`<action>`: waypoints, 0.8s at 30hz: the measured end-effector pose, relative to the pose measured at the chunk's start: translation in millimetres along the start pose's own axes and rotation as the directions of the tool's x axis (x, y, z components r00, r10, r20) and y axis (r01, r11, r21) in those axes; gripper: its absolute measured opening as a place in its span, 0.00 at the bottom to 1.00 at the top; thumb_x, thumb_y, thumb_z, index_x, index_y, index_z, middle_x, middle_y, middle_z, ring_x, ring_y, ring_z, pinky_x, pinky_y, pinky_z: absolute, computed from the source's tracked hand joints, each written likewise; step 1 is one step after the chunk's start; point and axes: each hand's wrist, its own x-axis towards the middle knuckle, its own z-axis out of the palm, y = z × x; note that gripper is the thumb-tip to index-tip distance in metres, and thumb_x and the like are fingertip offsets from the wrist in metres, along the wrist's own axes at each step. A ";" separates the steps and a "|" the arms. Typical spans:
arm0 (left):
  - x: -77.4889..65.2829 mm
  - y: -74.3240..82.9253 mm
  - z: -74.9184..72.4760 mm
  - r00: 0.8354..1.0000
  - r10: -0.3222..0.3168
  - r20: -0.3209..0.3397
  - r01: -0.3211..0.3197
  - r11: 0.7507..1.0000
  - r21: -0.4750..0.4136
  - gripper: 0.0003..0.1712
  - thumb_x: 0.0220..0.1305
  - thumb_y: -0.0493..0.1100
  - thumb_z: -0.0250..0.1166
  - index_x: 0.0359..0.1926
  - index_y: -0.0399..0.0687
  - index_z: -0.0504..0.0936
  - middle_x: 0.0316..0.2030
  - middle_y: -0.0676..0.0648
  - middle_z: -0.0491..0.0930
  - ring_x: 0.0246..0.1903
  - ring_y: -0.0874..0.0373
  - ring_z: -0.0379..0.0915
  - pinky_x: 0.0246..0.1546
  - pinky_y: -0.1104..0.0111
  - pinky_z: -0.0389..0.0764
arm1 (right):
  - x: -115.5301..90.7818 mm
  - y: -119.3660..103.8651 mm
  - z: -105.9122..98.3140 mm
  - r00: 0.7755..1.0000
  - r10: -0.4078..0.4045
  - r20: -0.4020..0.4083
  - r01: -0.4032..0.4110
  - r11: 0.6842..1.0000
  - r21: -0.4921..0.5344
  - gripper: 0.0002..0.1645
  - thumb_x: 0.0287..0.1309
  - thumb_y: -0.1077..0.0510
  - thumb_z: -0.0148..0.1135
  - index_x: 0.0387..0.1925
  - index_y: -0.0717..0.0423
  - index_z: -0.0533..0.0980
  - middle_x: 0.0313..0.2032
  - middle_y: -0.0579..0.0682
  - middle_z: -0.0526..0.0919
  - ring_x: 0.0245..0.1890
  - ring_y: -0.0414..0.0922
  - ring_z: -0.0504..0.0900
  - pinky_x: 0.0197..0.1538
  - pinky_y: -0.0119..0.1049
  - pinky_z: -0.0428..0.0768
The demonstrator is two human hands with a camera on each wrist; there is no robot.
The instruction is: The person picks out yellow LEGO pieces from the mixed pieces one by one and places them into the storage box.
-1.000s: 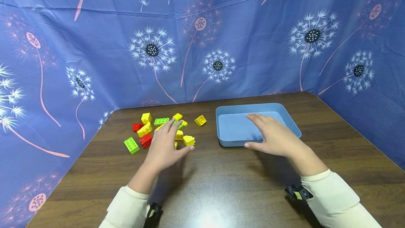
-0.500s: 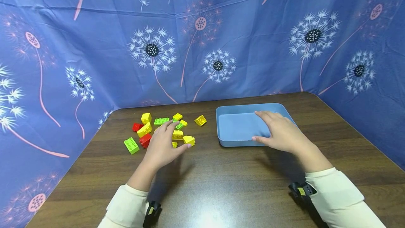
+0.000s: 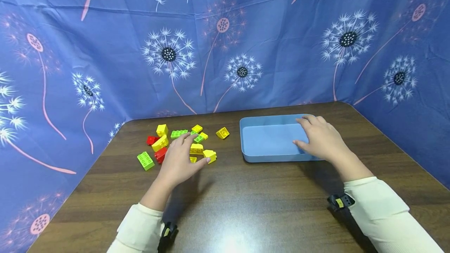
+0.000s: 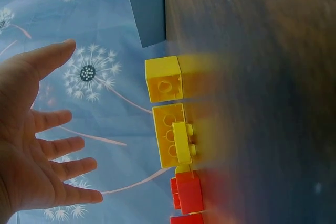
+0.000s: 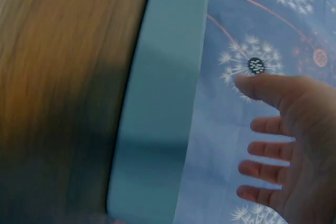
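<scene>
My left hand (image 3: pixel 177 163) hovers over the near side of a loose group of toy building bricks, fingers spread and holding nothing. Close by its thumb are a yellow brick (image 3: pixel 210 156) and a longer yellow brick (image 3: pixel 196 149). Left of it lie a red brick (image 3: pixel 160 155) and a green brick (image 3: pixel 145 161). In the left wrist view the palm stands apart from the yellow brick (image 4: pixel 164 80). My right hand (image 3: pixel 323 139), fingers loosely spread, hangs over the right end of a blue tray (image 3: pixel 246 153) with nothing in its grasp. The tray's side wall (image 5: pixel 157 103) fills the middle of the right wrist view.
Beyond the left hand lie further yellow and green bricks, with one yellow brick (image 3: pixel 222 133) off by itself toward the tray. The brown wooden table (image 3: pixel 242 198) ends at the back against a blue dandelion-print cloth (image 3: pixel 211 50).
My right hand has moved to the right across the tray toward its right end. My left hand has shifted only slightly; bricks and tray keep their places.
</scene>
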 end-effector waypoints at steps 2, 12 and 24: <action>0.0 -0.6 -0.3 1.000 0.002 -0.007 -0.002 1.000 0.001 0.44 0.42 0.65 0.65 0.57 0.47 0.66 0.58 0.41 0.62 0.57 0.44 0.57 0.53 0.49 0.60 | 1.5 4.9 0.0 0.999 0.040 0.017 -0.040 0.999 -0.022 0.39 0.44 0.45 0.64 0.54 0.65 0.66 0.54 0.66 0.63 0.51 0.64 0.62 0.45 0.59 0.65; 0.2 -2.1 -2.5 1.000 0.000 -0.023 0.000 1.000 0.011 0.43 0.42 0.65 0.64 0.57 0.47 0.67 0.58 0.42 0.62 0.56 0.45 0.57 0.53 0.49 0.61 | 10.1 43.4 3.7 0.949 0.240 0.205 -0.256 0.965 0.055 0.41 0.49 0.44 0.59 0.54 0.70 0.63 0.52 0.71 0.60 0.48 0.69 0.60 0.35 0.61 0.68; 4.6 1.1 -3.7 0.999 0.028 -0.034 -0.028 1.000 -0.004 0.43 0.41 0.63 0.66 0.57 0.49 0.67 0.58 0.43 0.62 0.57 0.45 0.56 0.53 0.50 0.61 | 23.4 76.8 18.6 0.917 0.262 0.300 -0.323 0.930 0.177 0.33 0.50 0.51 0.58 0.48 0.76 0.65 0.43 0.73 0.68 0.42 0.66 0.68 0.40 0.57 0.68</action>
